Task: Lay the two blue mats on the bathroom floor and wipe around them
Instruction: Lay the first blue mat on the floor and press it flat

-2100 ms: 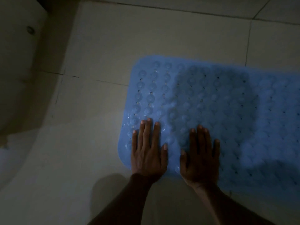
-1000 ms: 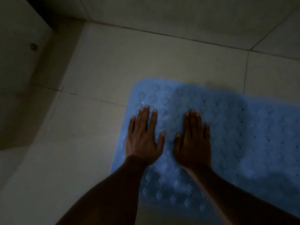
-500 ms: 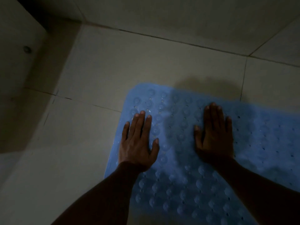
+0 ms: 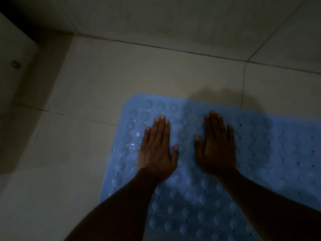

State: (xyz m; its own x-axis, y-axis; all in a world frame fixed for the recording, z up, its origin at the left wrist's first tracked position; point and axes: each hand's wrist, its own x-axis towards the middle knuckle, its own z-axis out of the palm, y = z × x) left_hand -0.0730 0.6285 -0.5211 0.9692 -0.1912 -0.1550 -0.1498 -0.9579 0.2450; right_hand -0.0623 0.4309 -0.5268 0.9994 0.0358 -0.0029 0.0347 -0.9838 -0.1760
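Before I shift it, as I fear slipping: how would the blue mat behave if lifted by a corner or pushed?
Probably floppy: the thin blue mat hugs the floor tiles under the flat left hand and right hand. Likely hard to slide, if its rows of round bumps are suction cups. Wet glints near its left edge suggest slipperiness.

Light is dim. The mat [image 4: 260, 153] lies flat on the tiled floor [image 4: 139, 75] and fills the view from 3 to 6 o'clock, with its rounded corner toward 10 o'clock. Round bumps and small holes cover its surface. The left hand [image 4: 156, 150] and right hand [image 4: 217, 148] rest palm-down on the mat, fingers straight and pointing to 12 o'clock. The left hand sits at 9 o'clock of the right, near but apart. At 9 o'clock of the view stands a pale surface, possibly a fixture base, bearing a round stud [image 4: 15, 64].
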